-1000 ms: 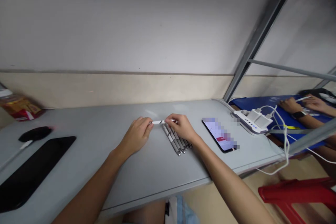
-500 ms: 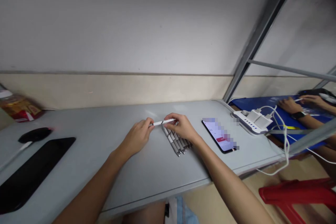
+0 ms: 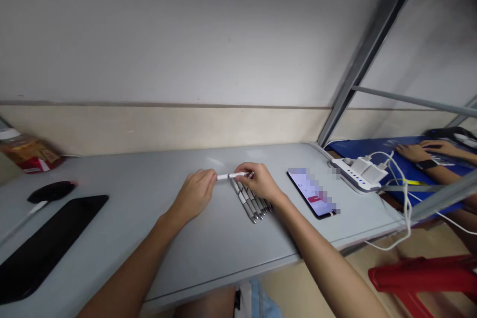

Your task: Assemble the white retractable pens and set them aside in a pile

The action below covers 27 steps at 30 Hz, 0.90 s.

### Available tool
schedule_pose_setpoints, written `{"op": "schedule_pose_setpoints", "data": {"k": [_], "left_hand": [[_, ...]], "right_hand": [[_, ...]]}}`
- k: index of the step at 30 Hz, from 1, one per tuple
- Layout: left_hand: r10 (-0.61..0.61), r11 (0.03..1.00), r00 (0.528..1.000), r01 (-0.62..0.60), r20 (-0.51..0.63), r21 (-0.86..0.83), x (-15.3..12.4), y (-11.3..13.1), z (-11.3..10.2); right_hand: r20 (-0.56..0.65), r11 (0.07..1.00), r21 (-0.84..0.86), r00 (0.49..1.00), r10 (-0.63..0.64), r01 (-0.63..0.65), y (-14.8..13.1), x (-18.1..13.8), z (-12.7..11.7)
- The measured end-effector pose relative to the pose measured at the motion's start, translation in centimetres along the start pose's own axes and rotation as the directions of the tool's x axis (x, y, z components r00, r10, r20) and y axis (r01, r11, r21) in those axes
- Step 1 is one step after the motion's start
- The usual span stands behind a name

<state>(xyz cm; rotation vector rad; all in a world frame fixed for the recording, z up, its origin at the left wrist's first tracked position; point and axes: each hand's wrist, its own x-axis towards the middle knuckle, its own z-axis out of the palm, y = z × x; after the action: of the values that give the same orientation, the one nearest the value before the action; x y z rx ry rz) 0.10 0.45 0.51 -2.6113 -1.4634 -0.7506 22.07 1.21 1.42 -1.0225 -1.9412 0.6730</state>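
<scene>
Grip: left hand (image 3: 197, 192) and right hand (image 3: 259, 180) closed on one pen (image 3: 225, 177) over the desk (image 3: 208, 253).
Pen row (image 3: 252, 204): five o'clock from it, partly hidden by right hand.
Phone (image 3: 309, 193): three o'clock, power strip (image 3: 352, 177) beyond.

A pale grey surface (image 3: 130, 218) is bordered by a wall along its back, and its near edge is marked by a thin dark line. Several white and grey pens (image 3: 251, 201) are laid side by side near the middle, slanted, with their silver tips pointed toward the near edge. To their right, a phone (image 3: 309, 191) is placed with its screen lit. A white power strip (image 3: 355, 177) is set at the right end. On the left, a black mouse (image 3: 52, 191), a white cable (image 3: 24, 219) and a black pad (image 3: 55, 246) are spread, with a jar (image 3: 32, 153) placed behind.
</scene>
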Motion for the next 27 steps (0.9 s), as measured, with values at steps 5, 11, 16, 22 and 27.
{"op": "schedule_pose_setpoints", "data": {"k": [5, 11, 16, 22, 27], "left_hand": [[-0.006, 0.999, 1.0, 0.007, 0.009, -0.032, 0.0, 0.1, 0.0], [-0.003, 0.999, 1.0, 0.004, 0.01, -0.045, -0.2, 0.2, 0.1], [0.011, 0.999, 1.0, -0.01, 0.017, -0.044, -0.3, 0.1, 0.4], [-0.016, 0.989, 0.998, 0.025, 0.061, -0.143, -0.1, 0.0, 0.3], [-0.007, 0.977, 0.999, 0.016, 0.043, -0.213, 0.0, -0.2, 0.4]], "right_hand": [[-0.015, 0.999, 0.041, 1.0, -0.009, 0.009, 0.2, -0.1, 0.2], [0.029, 0.999, -0.027, 0.999, -0.037, 0.038, 0.1, 0.0, 0.1], [-0.049, 0.982, -0.155, 0.992, -0.12, 0.111, 0.1, 0.2, -0.1], [-0.052, 0.938, -0.287, 0.975, -0.217, 0.193, 0.7, 0.1, 0.2], [-0.077, 0.907, -0.387, 0.974, -0.214, 0.168, 1.3, 0.2, -0.1]]}}
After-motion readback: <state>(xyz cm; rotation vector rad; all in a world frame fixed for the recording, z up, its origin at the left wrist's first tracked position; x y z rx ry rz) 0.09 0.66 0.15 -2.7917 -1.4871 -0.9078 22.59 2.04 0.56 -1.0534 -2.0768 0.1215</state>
